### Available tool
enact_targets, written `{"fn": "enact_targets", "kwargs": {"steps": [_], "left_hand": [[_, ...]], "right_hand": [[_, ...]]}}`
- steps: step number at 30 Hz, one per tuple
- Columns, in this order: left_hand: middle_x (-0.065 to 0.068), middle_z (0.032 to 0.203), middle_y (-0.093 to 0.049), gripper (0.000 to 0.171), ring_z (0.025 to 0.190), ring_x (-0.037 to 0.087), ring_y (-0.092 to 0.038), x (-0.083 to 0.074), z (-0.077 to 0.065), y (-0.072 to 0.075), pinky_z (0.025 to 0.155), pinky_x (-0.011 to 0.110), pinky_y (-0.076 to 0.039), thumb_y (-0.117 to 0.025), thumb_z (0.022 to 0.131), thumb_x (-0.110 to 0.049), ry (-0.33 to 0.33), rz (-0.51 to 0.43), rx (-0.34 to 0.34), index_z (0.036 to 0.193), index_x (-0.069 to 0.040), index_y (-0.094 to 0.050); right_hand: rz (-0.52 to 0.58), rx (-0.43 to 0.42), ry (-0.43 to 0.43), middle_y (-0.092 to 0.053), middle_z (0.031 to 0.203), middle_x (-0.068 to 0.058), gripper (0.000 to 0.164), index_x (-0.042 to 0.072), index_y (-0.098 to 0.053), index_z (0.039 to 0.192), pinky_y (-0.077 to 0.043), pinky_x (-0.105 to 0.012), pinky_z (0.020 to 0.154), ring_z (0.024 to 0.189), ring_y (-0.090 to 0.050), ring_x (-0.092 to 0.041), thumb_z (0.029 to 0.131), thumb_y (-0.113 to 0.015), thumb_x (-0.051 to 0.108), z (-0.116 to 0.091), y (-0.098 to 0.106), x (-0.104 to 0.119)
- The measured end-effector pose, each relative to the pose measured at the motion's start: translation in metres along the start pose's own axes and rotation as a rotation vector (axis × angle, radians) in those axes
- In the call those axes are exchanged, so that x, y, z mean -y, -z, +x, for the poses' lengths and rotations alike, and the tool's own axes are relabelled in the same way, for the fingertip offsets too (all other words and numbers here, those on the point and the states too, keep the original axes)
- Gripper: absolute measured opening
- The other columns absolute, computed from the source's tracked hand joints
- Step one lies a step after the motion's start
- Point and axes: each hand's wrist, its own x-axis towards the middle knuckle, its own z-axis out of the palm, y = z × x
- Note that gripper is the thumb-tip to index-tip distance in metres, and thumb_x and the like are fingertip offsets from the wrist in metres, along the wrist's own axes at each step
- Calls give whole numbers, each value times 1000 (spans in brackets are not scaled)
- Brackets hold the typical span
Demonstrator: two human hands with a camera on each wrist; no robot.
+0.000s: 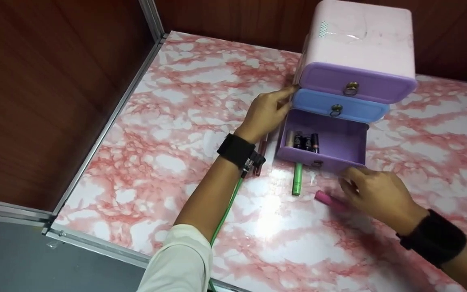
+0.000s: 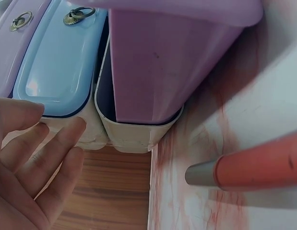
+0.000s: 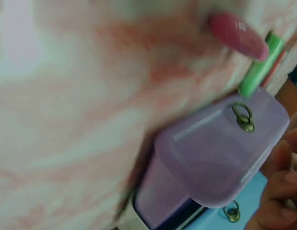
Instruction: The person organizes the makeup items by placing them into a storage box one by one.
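A small drawer cabinet (image 1: pixel 363 36) has its purple bottom drawer (image 1: pixel 345 140) pulled out, with several dark and beige cosmetic tubes (image 1: pixel 307 142) standing at its left. The left hand (image 1: pixel 264 113) rests its fingers at the cabinet's left side, beside the blue middle drawer (image 1: pixel 314 101); those fingers (image 2: pixel 62 139) are spread and hold nothing. At the front right corner of the bottom drawer is the right hand (image 1: pixel 379 194), fingers loosely bent and fingertips right at the drawer's edge. A pink tube (image 1: pixel 330 200) lies just below it, partly hidden by the hand.
A green tube (image 1: pixel 297 179) lies before the drawer. Red tubes (image 1: pixel 260 160) lie beside the left wrist, one with a silver end showing in the left wrist view. Wood panels (image 1: pixel 55 81) stand at left and back; a green cable (image 1: pixel 229 211) runs along the left forearm.
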Motion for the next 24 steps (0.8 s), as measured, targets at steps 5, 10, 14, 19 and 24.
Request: {"fn": "enact_targets", "kwargs": {"steps": [5,10,14,19,24], "left_hand": [[-1,131,-60,43,94,5,-65,0,-1,0,72,16,-49,-63,97,-19,5,11,1,139,-21,-54],[-1,130,-61,44,93,5,-64,0,0,-1,70,16,-49,-63,96,-19,28,2,9,139,-21,-53],[-3,130,-61,43,91,4,-64,-1,0,0,70,16,-48,-64,96,-20,31,19,8,138,-21,-54],[-1,126,-64,43,91,4,-64,0,0,0,72,16,-48,-64,96,-20,28,25,6,138,-20,-54],[-1,123,-66,43,92,5,-64,0,-1,0,74,16,-48,-63,97,-20,24,30,8,139,-21,-54]], "right_hand": [[13,229,-130,-49,63,10,26,7,-68,98,-46,-36,48,50,-43,-5,88,-72,31,-18,-4,4],[22,370,-207,-65,83,1,45,10,-70,105,-52,-43,58,61,-59,-12,88,-67,52,-30,-8,5],[20,372,-187,-67,87,0,44,13,-70,103,-52,-43,60,67,-62,-16,84,-72,52,-33,-12,5],[-3,320,-77,-62,77,2,27,11,-70,95,-51,-40,53,60,-59,-15,79,-80,30,-36,-16,5],[3,282,-55,-66,81,-1,25,9,-70,93,-53,-41,55,64,-63,-17,78,-80,27,-34,-11,4]]}}
